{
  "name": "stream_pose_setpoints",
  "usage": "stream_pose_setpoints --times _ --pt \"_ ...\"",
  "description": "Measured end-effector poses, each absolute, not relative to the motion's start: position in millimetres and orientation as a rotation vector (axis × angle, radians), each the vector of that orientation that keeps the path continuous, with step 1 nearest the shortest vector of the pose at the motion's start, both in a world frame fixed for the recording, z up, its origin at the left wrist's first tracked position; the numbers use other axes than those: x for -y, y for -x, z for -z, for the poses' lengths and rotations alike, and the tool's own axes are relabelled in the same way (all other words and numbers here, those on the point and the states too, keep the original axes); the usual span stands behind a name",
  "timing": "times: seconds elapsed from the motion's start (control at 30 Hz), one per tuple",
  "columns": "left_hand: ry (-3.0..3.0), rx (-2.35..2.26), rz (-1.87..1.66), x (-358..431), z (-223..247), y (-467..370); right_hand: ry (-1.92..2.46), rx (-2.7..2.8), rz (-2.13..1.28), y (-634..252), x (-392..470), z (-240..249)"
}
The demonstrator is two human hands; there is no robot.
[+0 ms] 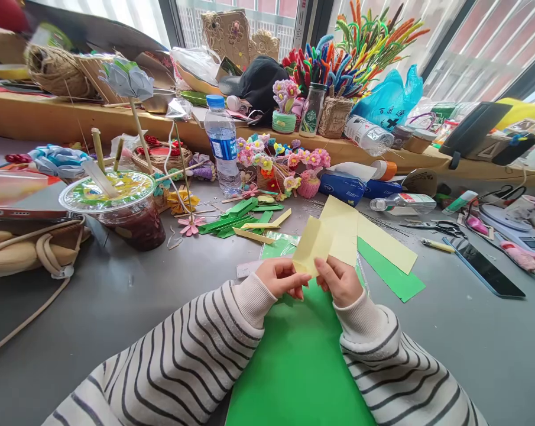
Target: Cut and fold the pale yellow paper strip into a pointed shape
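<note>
Both my hands pinch the lower edge of a pale yellow paper strip (315, 242), held folded and upright above a large green paper sheet (298, 361). My left hand (281, 277) grips its left corner, and my right hand (338, 279) grips its right corner. Just behind it, a wider yellow paper piece (378, 236) lies flat across a green paper strip (391, 275). Striped sleeves cover both my forearms.
A lidded plastic cup (120, 207) with a dark drink stands left, a water bottle (221, 142) behind. Green and yellow paper scraps (245, 222) lie mid-table. Scissors (431, 225), a phone (484, 266) and a pen (436, 245) lie right. Craft flowers (289, 163) and clutter line the wooden shelf (49, 118).
</note>
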State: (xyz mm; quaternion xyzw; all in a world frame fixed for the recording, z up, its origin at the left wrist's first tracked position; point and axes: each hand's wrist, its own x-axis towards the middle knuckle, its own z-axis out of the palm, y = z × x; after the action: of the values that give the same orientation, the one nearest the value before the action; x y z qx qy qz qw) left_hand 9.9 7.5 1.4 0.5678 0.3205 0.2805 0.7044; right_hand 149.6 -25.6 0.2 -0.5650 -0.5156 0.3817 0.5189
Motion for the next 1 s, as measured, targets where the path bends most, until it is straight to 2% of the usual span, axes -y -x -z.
stream_pose_setpoints --times 0.13,0.4,0.6,0.8,1.0 --pt "-1.228 -0.777 -0.777 -8.0 0.3 -10.7 1.404 1.244 -0.909 -150.8 25.6 -1.0" --pt "-1.048 -0.777 -0.986 -11.4 1.5 -11.0 1.287 1.387 -1.179 -147.1 29.7 2.2" --pt "-1.097 -0.834 -0.932 -9.4 6.8 -12.1 1.332 1.308 -0.918 -149.6 25.1 2.5" --pt "-1.104 -0.82 -0.965 -6.9 8.1 -14.8 1.284 1.267 -0.954 -145.9 26.7 1.4" --pt "-1.115 -0.833 -0.932 -6.3 9.7 -14.6 1.344 1.206 -0.842 -147.4 26.3 2.7"
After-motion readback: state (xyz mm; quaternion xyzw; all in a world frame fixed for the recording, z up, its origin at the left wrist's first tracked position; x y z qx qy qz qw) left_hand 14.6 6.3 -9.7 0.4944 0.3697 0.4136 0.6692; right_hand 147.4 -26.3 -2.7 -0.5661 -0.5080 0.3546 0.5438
